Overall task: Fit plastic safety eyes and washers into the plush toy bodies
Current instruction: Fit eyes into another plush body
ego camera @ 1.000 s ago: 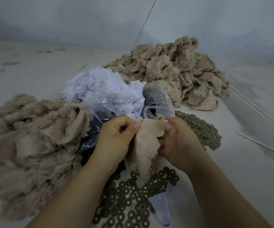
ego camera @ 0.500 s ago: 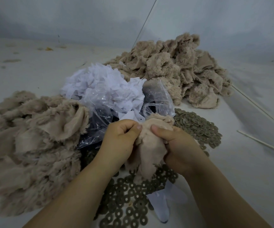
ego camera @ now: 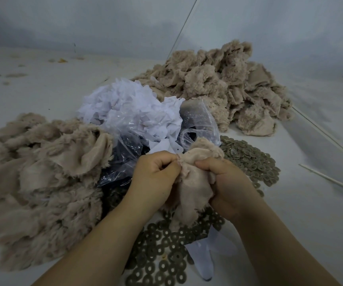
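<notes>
- Head view, surroundings: big heap of beige plush pieces (ego camera: 40, 182) at near left; second beige plush heap (ego camera: 224, 87) at far right, against the grey wall.
- Between the heaps: pile of white paper scraps (ego camera: 129, 108), with a crumpled clear plastic bag (ego camera: 199, 124) and dark contents just in front, partly hidden by the hands.
- Spread of grey-green washers (ego camera: 162, 254) on the pale table (ego camera: 311, 213), near centre and on to the right behind the hands; white scrap (ego camera: 205, 256) lying on the washers.
- Thin white stick (ego camera: 331, 180) at right, well apart.
- Hands: left hand (ego camera: 156, 174) with fingers curled, pinching the left edge of a beige plush body (ego camera: 195, 178).
- Right hand (ego camera: 226, 182) gripping the same piece from the right, thumb pressed over the top.
- Plush body bunched between both hands, near centre, lower end hanging over the washers.
- Eye not visible.
</notes>
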Demonstrator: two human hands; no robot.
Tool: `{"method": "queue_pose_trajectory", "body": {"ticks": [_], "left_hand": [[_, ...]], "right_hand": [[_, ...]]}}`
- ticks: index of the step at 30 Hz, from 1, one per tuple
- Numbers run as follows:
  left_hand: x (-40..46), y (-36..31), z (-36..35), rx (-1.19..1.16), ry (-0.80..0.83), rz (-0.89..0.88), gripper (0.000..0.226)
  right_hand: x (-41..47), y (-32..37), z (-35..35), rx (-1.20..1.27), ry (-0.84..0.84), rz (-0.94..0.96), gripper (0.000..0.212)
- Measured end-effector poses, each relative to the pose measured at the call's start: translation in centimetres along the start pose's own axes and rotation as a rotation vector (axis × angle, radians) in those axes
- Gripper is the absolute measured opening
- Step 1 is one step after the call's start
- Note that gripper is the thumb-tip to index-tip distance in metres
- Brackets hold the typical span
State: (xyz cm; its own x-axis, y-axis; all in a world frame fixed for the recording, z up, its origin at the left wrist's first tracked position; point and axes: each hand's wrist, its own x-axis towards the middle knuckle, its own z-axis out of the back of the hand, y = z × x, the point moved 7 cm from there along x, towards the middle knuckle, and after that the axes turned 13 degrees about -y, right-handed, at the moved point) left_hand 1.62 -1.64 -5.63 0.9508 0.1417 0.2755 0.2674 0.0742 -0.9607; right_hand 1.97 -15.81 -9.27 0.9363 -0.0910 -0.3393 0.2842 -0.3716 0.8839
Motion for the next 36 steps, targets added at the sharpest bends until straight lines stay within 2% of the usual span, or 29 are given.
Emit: {"method": "queue_pose_trajectory", "body": {"ticks": [2, 7, 12, 15, 19, 23, 26, 27, 31, 34, 36], "left_hand": [[0.0, -0.3, -0.1, 0.034, 0.011, -0.047, 0.039], [-0.1, -0.9, -0.2, 0.135, -0.003, -0.162, 0.049], [0.0, -0.4, -0.3, 0.155, -0.012, -0.095, 0.053], [0.2, 0.1, 0.2, 0.109, -0.058, -0.019, 0.043], [0.5, 0.2, 0.7, 0.101, -0.123, -0.019, 0.037], [0.4, 0.3, 0.4, -0.011, -0.084, 0.026, 0.039], [0.1, 0.4, -0.2, -0.024, -0.002, 0.069, 0.018], [0.1, 0.4, -0.2, 0.007, -0.002, 0.062, 0.017], [0.2, 0.5, 0.2, 0.045, -0.041, 0.051, 0.028], [0.3, 0.2, 0.2, 0.074, -0.055, 0.014, 0.029], [0.3, 0.1, 0.2, 0.085, -0.06, -0.012, 0.031]], "right_hand": [[-0.2, -0.1, -0.3, 0.035, 0.025, -0.019, 0.038], [-0.5, 0.0, -0.7, 0.111, 0.01, -0.033, 0.035], [-0.5, -1.1, -0.7, 0.129, -0.001, -0.181, 0.044], [-0.6, -0.4, -0.7, 0.075, 0.027, -0.074, 0.042], [-1.1, 0.1, -1.2, -0.026, 0.111, 0.096, 0.036], [-0.8, 0.3, -0.8, -0.036, 0.017, 0.124, 0.037], [-0.6, 0.4, -0.2, -0.033, -0.064, 0.095, 0.03], [-0.5, 0.4, 0.1, -0.034, -0.09, 0.079, 0.03], [-0.1, 0.0, 0.7, -0.083, -0.149, 0.028, 0.036], [-0.2, -0.1, 0.2, -0.052, -0.089, 0.012, 0.045], [-0.6, -0.3, -0.6, 0.022, 0.021, -0.031, 0.057]]}}
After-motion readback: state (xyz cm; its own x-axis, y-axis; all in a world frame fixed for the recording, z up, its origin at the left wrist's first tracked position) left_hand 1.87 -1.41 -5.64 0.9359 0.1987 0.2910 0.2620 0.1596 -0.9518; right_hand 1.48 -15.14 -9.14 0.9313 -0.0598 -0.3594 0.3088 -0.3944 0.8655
